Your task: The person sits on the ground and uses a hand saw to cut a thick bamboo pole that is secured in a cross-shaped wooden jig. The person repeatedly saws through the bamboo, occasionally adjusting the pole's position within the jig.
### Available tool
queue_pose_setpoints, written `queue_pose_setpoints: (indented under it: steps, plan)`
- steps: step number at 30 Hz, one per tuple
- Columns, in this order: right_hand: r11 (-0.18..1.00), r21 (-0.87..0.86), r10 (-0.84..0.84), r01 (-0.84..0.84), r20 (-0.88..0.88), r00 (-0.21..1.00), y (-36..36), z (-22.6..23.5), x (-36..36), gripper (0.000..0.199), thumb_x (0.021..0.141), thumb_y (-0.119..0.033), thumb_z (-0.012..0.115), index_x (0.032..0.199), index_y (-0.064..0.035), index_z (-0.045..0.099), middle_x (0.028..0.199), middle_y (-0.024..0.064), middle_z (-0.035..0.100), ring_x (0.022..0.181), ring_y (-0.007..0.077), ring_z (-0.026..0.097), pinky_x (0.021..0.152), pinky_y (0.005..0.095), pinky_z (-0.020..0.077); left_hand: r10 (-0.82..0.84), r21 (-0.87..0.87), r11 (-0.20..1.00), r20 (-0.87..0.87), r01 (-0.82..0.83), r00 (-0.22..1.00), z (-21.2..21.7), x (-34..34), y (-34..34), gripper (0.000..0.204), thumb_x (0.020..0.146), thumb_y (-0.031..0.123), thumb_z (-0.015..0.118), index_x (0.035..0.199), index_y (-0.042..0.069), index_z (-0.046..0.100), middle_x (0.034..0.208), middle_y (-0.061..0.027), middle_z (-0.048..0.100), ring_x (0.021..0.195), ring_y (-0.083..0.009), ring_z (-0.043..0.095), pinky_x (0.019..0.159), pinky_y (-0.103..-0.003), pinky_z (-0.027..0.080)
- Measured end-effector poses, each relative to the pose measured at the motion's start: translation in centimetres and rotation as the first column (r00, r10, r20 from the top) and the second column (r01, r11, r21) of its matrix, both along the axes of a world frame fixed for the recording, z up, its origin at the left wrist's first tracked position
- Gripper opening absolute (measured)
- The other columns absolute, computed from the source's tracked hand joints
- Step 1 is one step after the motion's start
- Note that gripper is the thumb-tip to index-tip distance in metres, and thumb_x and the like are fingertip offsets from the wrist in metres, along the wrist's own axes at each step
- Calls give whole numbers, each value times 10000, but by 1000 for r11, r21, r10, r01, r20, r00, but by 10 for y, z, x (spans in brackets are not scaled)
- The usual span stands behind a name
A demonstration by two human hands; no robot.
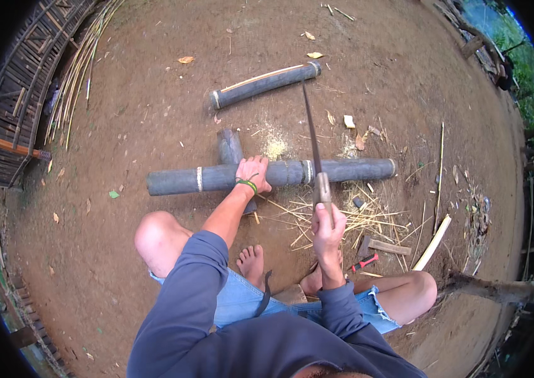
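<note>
Your left hand point(254, 173) clasps the bamboo pole point(290, 172), seemingly steadying it atop a log point(230, 146); this side of the pole, your right hand point(329, 228) tightly wraps a long-bladed tool point(323, 188).

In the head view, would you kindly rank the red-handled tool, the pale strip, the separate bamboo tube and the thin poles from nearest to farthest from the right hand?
From the right hand:
1. Red-handled tool: lower right.
2. Pale strip: farther right.
3. Separate bamboo tube: ahead, slightly left.
4. Thin poles: far upper left.
</note>
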State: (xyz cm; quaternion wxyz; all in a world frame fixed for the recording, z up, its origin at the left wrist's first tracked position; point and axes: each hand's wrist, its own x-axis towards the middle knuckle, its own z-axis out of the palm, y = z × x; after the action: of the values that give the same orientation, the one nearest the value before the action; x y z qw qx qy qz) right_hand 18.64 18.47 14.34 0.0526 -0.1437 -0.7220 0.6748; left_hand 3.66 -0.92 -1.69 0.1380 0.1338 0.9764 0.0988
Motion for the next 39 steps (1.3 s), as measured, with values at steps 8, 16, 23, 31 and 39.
queue_pose_setpoints:
  steps: [8, 16, 23, 31, 39]
  plan:
    - [992, -126, 25, -2, 184, 983, 14, -90, 27, 380, 1037, -284, 609, 725, -72, 557, 604, -48, 460, 513, 71, 392, 476, 277, 277, -4, -37, 999, -105, 0, 994, 1, 11, 9, 769, 584, 431, 952, 1196, 100, 626, 1188, -114, 649, 1176, -297, 628, 1005, -443, 487]
    - [633, 770, -8, -84, 115, 993, 50, -120, 111, 397, 991, -347, 617, 732, -46, 626, 633, 80, 518, 793, 243, 510, 789, 450, 359, 13, -17, 1000, -89, -15, 996, 3, 6, 6, 750, 577, 464, 939, 1163, 97, 649, 1180, -111, 660, 1172, -296, 637, 1005, -437, 492]
    - [956, 259, 40, -137, 349, 936, 28, -111, 40, 441, 1012, -375, 609, 778, -2, 633, 649, 68, 503, 695, 184, 479, 658, 389, 364, 39, -34, 999, -79, -42, 996, 1, 10, 13, 748, 568, 461, 937, 1162, 104, 652, 1183, -103, 664, 1177, -289, 638, 1006, -441, 488]
    - [856, 501, 42, -129, 182, 982, 43, -121, 93, 401, 997, -354, 628, 761, -30, 629, 635, 85, 535, 576, 181, 487, 564, 393, 357, 88, -6, 996, -4, -88, 996, -3, -6, -1, 804, 553, 486, 946, 1197, 97, 664, 1195, -107, 671, 1173, -294, 650, 1001, -451, 492]
    - [864, 459, 79, -207, 282, 956, 43, -136, 44, 432, 1008, -420, 613, 980, -27, 789, 740, 148, 651, 684, 281, 568, 693, 445, 420, 59, -9, 998, -8, -59, 998, -5, 7, 10, 777, 550, 433, 940, 1208, 123, 668, 1238, -98, 665, 1212, -274, 634, 1027, -442, 480]
